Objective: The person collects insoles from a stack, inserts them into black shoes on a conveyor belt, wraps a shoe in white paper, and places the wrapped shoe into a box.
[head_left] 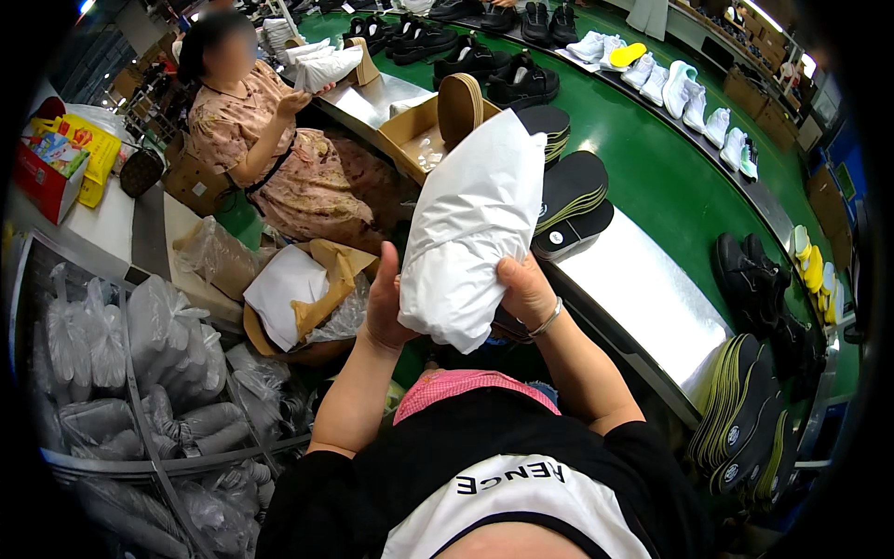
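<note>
white bundle (475, 224) i watch slants lengthwise toward frame's upper right, low end clasped between left hand (382, 303) and right hand (529, 293).

So it's a long, bulky bundle in crinkly white wrapping (475, 224), paper or thin plastic, can't really tell which. Contents are totally hidden. It's held up at a slant, top end leaning right, with the lower end rounded and kinda lumpy. Creases run across the middle, and a little corner pokes out top right. Left hand (384, 303) is at its lower left side, right hand (529, 293) grips the lower right, thumb on the front.
</note>
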Available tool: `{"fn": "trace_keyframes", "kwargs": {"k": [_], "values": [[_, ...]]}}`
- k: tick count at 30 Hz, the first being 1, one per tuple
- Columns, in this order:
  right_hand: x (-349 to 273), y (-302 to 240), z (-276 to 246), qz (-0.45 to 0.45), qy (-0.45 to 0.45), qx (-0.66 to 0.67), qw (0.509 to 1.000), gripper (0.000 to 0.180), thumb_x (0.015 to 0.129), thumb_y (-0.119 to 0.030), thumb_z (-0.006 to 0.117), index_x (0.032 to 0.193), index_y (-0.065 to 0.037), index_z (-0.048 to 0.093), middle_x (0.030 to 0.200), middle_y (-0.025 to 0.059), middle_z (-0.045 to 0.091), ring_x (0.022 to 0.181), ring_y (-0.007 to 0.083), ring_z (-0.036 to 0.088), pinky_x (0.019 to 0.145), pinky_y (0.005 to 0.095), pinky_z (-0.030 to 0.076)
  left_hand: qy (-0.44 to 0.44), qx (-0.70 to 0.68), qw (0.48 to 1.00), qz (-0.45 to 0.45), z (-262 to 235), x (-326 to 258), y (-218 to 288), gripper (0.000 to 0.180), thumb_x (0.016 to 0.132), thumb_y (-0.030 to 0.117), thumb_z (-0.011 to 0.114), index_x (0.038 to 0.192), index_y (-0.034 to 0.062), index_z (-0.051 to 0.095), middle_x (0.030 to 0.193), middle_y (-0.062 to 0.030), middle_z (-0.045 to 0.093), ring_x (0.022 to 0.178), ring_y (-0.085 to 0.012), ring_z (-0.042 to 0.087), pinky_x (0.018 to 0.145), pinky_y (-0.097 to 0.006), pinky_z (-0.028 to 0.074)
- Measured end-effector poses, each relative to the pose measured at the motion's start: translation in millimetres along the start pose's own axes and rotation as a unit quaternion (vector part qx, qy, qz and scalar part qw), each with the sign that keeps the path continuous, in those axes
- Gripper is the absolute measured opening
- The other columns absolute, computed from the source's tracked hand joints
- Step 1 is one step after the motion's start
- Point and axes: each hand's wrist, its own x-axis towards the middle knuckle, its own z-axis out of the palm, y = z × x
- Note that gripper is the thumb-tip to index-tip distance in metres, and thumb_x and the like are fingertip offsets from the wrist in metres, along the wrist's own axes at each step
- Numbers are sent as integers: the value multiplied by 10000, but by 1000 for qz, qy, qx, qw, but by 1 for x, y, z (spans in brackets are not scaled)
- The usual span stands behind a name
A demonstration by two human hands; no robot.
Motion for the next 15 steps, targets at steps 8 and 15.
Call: {"fn": "trace_keyframes", "kwargs": {"k": [8, 15], "values": [[49, 5, 9, 45, -3, -23, 999, 674, 673, -236, 666, 1200, 0, 319, 1129, 104, 455, 1021, 210, 464, 896, 321, 353, -29, -128, 991, 1, -49, 33, 25, 639, 848, 498, 257, 1273, 23, 207, 1268, -168, 307, 1145, -283, 347, 954, -389, 287], [116, 20, 3, -54, 35, -213, 975, 425, 731, -108, 630, 1107, -22, 450, 1040, 32, 515, 931, 129, 479, 816, 272, 383, 15, -164, 986, -15, -70, 49, 76, 748, 748, 607, 366, 1266, 79, 251, 1258, -130, 336, 1135, -287, 357, 934, -410, 308]]}}
